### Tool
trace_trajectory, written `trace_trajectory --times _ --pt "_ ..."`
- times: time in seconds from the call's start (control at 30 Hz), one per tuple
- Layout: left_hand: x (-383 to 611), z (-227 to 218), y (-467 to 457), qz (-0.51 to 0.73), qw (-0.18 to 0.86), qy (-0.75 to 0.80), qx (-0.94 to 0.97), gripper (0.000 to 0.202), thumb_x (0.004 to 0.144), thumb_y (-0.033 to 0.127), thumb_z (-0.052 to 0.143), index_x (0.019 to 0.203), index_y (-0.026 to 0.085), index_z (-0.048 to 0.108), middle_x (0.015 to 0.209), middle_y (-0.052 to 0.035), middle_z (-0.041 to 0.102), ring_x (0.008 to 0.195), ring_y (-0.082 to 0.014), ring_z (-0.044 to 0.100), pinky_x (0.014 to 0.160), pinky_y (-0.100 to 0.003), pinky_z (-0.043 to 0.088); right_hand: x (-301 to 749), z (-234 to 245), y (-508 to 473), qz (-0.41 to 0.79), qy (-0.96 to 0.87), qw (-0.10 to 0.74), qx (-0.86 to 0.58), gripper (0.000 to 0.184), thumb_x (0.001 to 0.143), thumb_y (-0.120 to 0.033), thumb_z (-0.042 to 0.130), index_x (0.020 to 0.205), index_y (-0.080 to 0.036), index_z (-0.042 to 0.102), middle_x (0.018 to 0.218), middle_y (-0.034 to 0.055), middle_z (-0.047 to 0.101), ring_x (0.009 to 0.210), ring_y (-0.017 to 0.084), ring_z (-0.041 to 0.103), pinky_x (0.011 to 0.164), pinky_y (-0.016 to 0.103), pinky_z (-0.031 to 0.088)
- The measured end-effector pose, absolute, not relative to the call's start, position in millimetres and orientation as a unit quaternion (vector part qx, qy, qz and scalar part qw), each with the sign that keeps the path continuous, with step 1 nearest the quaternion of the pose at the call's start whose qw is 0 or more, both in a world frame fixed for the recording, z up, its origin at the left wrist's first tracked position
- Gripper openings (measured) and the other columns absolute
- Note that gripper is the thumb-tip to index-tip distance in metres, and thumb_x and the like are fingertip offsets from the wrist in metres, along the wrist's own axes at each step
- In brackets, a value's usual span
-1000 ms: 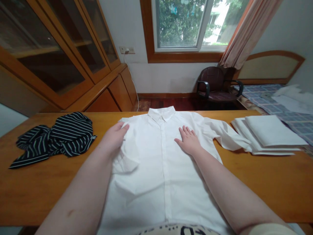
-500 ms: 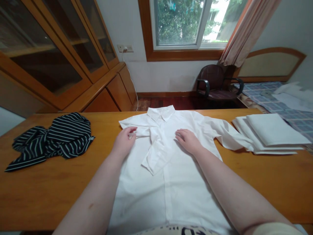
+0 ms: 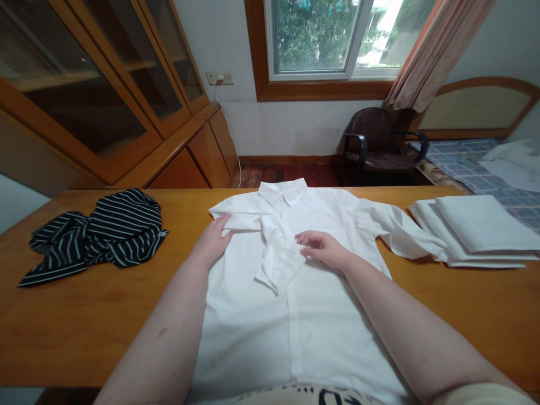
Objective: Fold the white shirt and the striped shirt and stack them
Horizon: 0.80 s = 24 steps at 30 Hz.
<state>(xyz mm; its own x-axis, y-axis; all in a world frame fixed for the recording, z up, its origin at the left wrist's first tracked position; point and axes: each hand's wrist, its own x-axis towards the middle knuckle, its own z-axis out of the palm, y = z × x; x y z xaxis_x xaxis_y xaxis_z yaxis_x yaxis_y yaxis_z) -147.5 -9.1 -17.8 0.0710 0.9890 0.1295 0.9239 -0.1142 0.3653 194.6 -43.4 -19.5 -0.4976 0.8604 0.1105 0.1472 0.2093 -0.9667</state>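
A white long-sleeved button-up shirt (image 3: 248, 332) lies front up on the wooden table (image 3: 105, 326), collar at the far side. Its left-hand sleeve (image 3: 280, 267) is folded across the chest, with the cuff angled toward me. The other sleeve (image 3: 411, 230) stretches out to the right. My left hand (image 3: 213, 242) rests on the shirt's left edge below the shoulder, fingers stretched out and thumb apart. At the middle of the chest, my right hand (image 3: 324, 248) has its thumb and curled fingers closed at the right edge of the folded sleeve.
A crumpled black-and-white striped garment (image 3: 122, 228) lies at the table's left. At the right, folded white cloths (image 3: 485, 225) are stacked, touching the outstretched sleeve's end. Beyond the table are a glass-door cabinet (image 3: 169, 121), an armchair (image 3: 373, 138) and a bed (image 3: 459, 163).
My right hand has lowered to the folded sleeve's edge and its fingers have curled. The folded sleeve has shifted slightly to the right. My left hand has flattened onto the shirt's edge.
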Motion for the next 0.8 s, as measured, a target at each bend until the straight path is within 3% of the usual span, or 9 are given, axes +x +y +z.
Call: trace_trajectory --times 0.13,0.27,0.37,0.5,0.63,0.8 --pt "-154 -14 -9 0.165 0.075 0.687 0.703 0.055 0.081 0.016 0.046 0.137 0.016 0.047 0.138 -0.0103 0.05 0.126 -0.0241 0.047 0.107 -0.034 0.036 203 -17 -36 0.636 -0.449 0.503 -0.376 0.021 0.071 -0.037 0.07 0.073 -0.021 0.057 0.065 -0.0021 0.058 0.059 0.014 0.053 0.059 0.028 0.042" --pt "-163 -8 -11 0.157 0.07 0.761 0.626 0.053 0.076 0.016 0.05 0.129 0.021 0.054 0.122 -0.0118 0.062 0.11 -0.0314 0.058 0.088 -0.04 0.048 214 -9 -24 0.609 -0.321 0.618 -0.38 0.024 0.07 -0.039 0.065 0.065 -0.023 0.049 0.056 -0.0031 0.049 0.049 0.013 0.042 0.049 0.028 0.036" --pt "-170 -4 -12 0.155 0.087 0.797 0.578 0.041 0.071 0.014 0.052 0.108 0.024 0.065 0.105 -0.008 0.069 0.097 -0.031 0.062 0.077 -0.039 0.049 224 -7 -17 0.588 -0.279 0.65 -0.392 0.032 0.069 -0.04 0.063 0.059 -0.024 0.038 0.046 -0.0057 0.035 0.042 0.011 0.032 0.043 0.027 0.032" --pt "-178 -2 -13 0.16 0.08 0.814 0.553 0.026 0.067 0.015 0.054 0.088 0.024 0.066 0.091 -0.0071 0.07 0.085 -0.0303 0.063 0.067 -0.037 0.048 235 -9 -15 0.606 -0.282 0.635 -0.388 0.045 0.07 -0.04 0.063 0.055 -0.023 0.025 0.041 -0.0093 0.013 0.037 0.008 0.013 0.037 0.024 0.019" --pt "-179 -4 -12 0.161 0.072 0.788 0.59 0.029 0.067 0.015 0.054 0.092 0.022 0.067 0.097 -0.009 0.069 0.089 -0.0298 0.062 0.073 -0.038 0.049 231 -11 -18 0.606 -0.35 0.557 -0.447 0.035 0.07 -0.047 0.062 0.058 -0.022 0.041 0.042 -0.0078 0.025 0.039 0.007 0.018 0.038 0.024 0.015" --pt "-168 -2 -14 0.158 0.045 0.698 0.697 0.045 0.069 0.019 0.053 0.113 0.02 0.066 0.121 -0.0089 0.063 0.113 -0.0288 0.055 0.1 -0.038 0.04 216 -12 -22 0.522 -0.458 0.481 -0.535 0.03 0.068 -0.047 0.068 0.072 -0.019 0.055 0.058 -0.0031 0.05 0.052 0.009 0.04 0.048 0.024 0.03"
